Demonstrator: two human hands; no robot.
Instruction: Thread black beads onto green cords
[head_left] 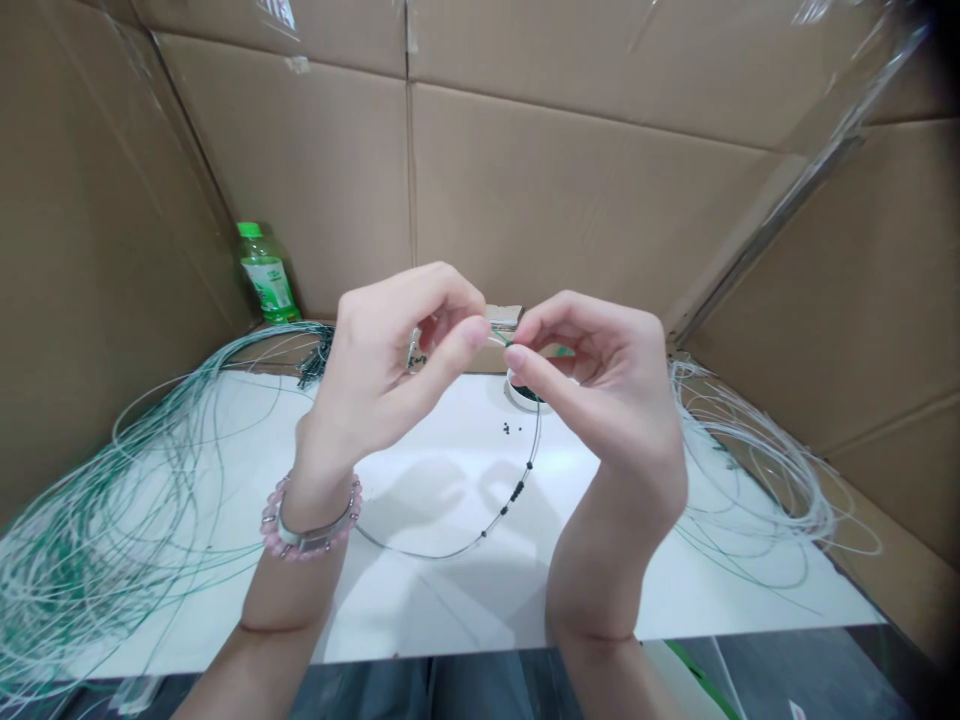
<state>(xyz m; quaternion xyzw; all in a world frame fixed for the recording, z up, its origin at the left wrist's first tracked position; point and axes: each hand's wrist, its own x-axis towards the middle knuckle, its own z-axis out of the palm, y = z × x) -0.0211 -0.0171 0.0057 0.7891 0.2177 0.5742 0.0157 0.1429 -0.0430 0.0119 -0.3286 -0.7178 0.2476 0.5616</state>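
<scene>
- White desk [405,625], with brown cardboard [525,190] standing behind it and at both sides; I see a person's two bare hands raised above its middle.
- Left hand [382,360]: grip narrow, thumb and forefinger pinched on a thin cord, tips pointing toward the other hand. A pink beaded bracelet [322,541] circles the wrist.
- Right hand [626,385]: grip narrow too, thumb and forefinger pinching the cord [493,524], a short green bit of it showing between the two hands.
- The cord hangs from the right fingertips in a wide curve over the desk, passing behind the left wrist. Black beads [517,491] sit along its right-hand part.
- Just behind the right fingertips, partly hidden, a small white bowl [511,394] of black contents; a few loose beads [507,428] lie near it.
- Far left corner: a green-capped bottle [270,280].
- Left side: a big green-and-white tangle [82,560] of strands.
- Right side: a paler coil [795,485].
</scene>
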